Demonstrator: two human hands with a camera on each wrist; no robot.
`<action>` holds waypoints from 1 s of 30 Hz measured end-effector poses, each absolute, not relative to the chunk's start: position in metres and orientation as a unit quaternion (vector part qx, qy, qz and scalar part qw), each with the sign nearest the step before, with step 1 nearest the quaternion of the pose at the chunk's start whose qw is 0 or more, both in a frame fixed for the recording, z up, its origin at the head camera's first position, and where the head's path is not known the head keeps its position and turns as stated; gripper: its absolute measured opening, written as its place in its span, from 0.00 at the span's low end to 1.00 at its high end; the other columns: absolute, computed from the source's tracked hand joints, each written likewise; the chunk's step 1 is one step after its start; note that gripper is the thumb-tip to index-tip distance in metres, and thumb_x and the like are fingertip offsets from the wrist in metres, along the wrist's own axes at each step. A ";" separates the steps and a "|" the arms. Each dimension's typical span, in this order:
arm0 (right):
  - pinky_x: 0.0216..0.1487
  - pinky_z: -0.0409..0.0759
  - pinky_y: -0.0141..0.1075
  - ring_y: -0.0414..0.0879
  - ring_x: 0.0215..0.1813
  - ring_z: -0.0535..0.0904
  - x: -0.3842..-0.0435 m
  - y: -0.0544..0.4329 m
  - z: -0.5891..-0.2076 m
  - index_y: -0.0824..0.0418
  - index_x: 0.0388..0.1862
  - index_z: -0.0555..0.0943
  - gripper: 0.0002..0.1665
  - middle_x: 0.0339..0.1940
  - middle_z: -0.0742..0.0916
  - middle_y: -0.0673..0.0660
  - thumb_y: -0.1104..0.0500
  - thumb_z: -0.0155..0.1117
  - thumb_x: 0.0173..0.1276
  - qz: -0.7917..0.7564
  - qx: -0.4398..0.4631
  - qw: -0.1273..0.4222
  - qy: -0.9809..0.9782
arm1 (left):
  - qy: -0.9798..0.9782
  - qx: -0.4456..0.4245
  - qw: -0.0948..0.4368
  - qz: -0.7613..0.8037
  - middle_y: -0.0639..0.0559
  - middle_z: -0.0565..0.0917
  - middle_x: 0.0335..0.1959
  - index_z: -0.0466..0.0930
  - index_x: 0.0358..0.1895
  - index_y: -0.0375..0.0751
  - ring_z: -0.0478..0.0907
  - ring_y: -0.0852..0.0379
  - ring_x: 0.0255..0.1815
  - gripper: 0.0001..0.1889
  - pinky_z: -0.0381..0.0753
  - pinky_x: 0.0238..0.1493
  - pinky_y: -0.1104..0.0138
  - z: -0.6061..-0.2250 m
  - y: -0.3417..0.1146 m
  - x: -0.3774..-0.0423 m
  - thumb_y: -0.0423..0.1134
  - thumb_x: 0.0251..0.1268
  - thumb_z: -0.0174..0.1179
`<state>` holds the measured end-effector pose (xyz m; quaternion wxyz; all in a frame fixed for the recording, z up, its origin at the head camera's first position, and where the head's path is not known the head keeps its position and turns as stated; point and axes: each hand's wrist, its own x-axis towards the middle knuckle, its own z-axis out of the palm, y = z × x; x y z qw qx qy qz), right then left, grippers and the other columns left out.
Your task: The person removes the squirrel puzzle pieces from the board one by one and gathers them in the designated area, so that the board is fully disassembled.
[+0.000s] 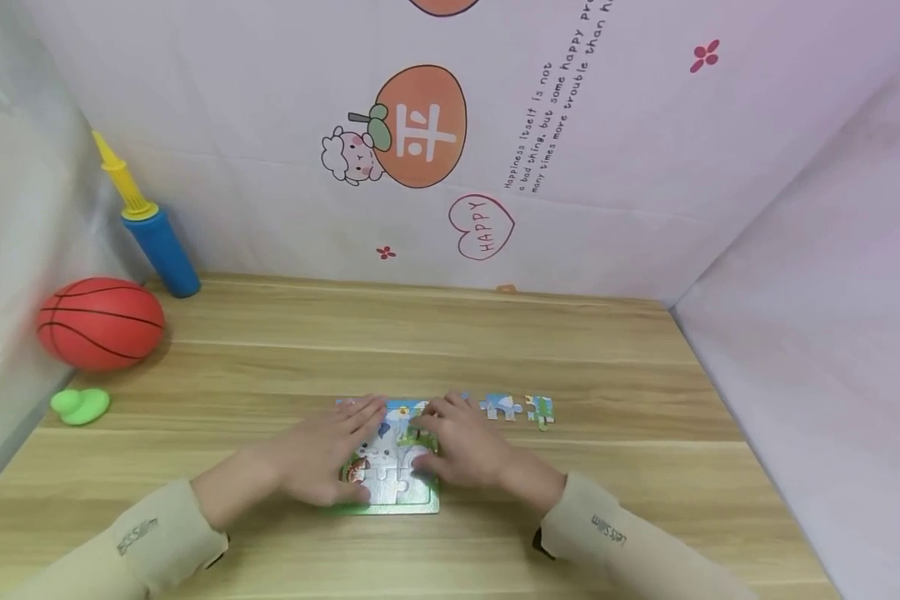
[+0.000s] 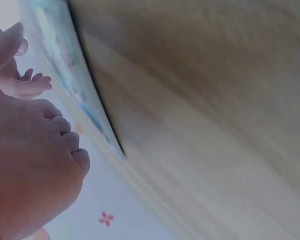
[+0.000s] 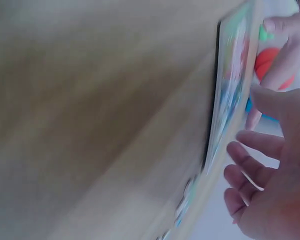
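Observation:
A jigsaw puzzle (image 1: 401,507) with a green border and a white cartoon animal lies flat on the table, partly covered by both hands. Over its left side rests my left hand (image 1: 322,457), fingers extended toward the top edge and thumb near the bottom. My right hand (image 1: 467,443) is over the right side, its fingers loosely bent and fingertips at the picture. In the right wrist view no piece shows between the fingers (image 3: 255,172). Just right of the board lie loose puzzle pieces, a blue one (image 1: 501,406) and a green one (image 1: 540,410); another is partly hidden behind the right hand.
A red ball (image 1: 101,323) with black lines sits at the table's left edge, with a small green toy (image 1: 80,406) in front of it. Behind the ball, a blue and yellow hand pump (image 1: 161,246) leans against the printed wall cloth (image 1: 607,217).

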<state>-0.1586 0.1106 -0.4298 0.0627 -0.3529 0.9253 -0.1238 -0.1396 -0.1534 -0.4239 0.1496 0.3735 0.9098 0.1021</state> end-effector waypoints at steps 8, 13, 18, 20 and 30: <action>0.60 0.78 0.41 0.44 0.57 0.75 -0.149 0.104 -0.436 0.55 0.65 0.83 0.37 0.56 0.86 0.50 0.38 0.76 0.62 -0.071 -0.357 0.071 0.929 | 0.914 0.369 0.154 0.073 0.40 0.50 0.87 0.50 0.84 0.35 0.48 0.40 0.89 0.47 0.53 0.88 0.46 -0.439 -0.146 -0.141 0.67 0.76 0.47; 0.60 0.81 0.40 0.44 0.56 0.77 -0.150 0.101 -0.437 0.56 0.63 0.84 0.37 0.53 0.86 0.50 0.41 0.80 0.58 -0.084 -0.346 0.073 0.932 | 0.914 0.365 0.161 0.071 0.41 0.51 0.87 0.49 0.84 0.37 0.49 0.41 0.89 0.45 0.53 0.88 0.46 -0.442 -0.146 -0.142 0.65 0.78 0.46; 0.60 0.81 0.40 0.44 0.55 0.76 -0.151 0.098 -0.434 0.56 0.63 0.84 0.38 0.51 0.85 0.50 0.43 0.82 0.56 -0.103 -0.323 0.096 0.936 | 0.915 0.365 0.160 0.065 0.42 0.51 0.88 0.49 0.84 0.37 0.49 0.41 0.89 0.46 0.54 0.88 0.46 -0.441 -0.144 -0.140 0.65 0.77 0.48; 0.59 0.81 0.40 0.44 0.54 0.76 -0.152 0.096 -0.434 0.56 0.63 0.84 0.38 0.51 0.84 0.50 0.44 0.83 0.55 -0.106 -0.316 0.105 0.937 | 0.916 0.363 0.160 0.064 0.42 0.51 0.88 0.49 0.84 0.38 0.49 0.42 0.89 0.46 0.54 0.88 0.46 -0.441 -0.144 -0.140 0.65 0.77 0.49; 0.59 0.79 0.39 0.43 0.54 0.74 -0.152 0.095 -0.434 0.54 0.62 0.83 0.35 0.51 0.82 0.50 0.47 0.84 0.56 -0.123 -0.316 0.106 0.935 | 0.914 0.361 0.169 0.068 0.43 0.50 0.88 0.49 0.84 0.38 0.48 0.42 0.89 0.46 0.54 0.88 0.47 -0.438 -0.142 -0.140 0.64 0.76 0.50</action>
